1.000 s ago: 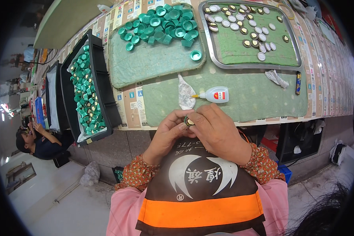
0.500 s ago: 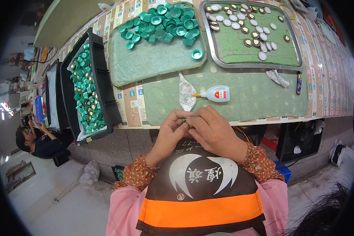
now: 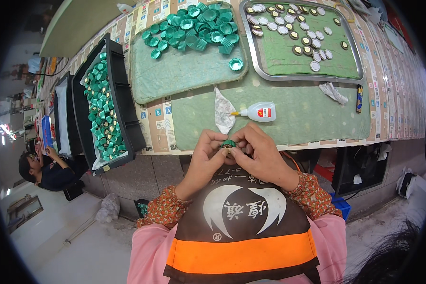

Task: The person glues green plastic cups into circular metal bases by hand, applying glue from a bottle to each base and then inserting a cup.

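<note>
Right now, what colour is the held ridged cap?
The ridged cap is green, showing best in the head view.

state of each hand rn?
Left hand: closed, holding a small green fluted cap.
Right hand: closed, holding the same cap from the other side.

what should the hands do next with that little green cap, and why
Probably a gentle thumb press on the green fluted cap: the left hand and right hand pinch it together, with something darker at its lower edge, and many green pieces in the black crate show pale centres.
</note>
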Tool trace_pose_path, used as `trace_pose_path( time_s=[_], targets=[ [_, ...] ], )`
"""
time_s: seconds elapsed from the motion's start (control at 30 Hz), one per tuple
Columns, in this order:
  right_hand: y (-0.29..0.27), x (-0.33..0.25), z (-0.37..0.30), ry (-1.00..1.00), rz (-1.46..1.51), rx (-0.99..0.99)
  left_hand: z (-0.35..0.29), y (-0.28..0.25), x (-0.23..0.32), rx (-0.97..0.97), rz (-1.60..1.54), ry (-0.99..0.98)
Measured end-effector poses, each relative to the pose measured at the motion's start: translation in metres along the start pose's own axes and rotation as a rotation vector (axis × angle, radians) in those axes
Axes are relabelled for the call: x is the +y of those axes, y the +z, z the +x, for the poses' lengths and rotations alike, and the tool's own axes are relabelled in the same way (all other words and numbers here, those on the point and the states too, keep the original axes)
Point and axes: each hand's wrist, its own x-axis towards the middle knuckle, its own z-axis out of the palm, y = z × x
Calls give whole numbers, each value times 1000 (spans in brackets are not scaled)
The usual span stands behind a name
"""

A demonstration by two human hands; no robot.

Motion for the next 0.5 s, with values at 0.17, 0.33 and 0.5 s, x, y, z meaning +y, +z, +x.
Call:
trace_pose_path(
  time_s=[0.17,0.33,0.5],
  targets=[
    [2,1,-1,272,222,-72,-2,-3,-3,-34,-76,-68],
    [16,12,-4,292,541,-20,-4,-2,-6,-44,-39,13],
    [22,15,-4,246,454,-10,-6,-4,-9,-36,-37,33]
  ],
)
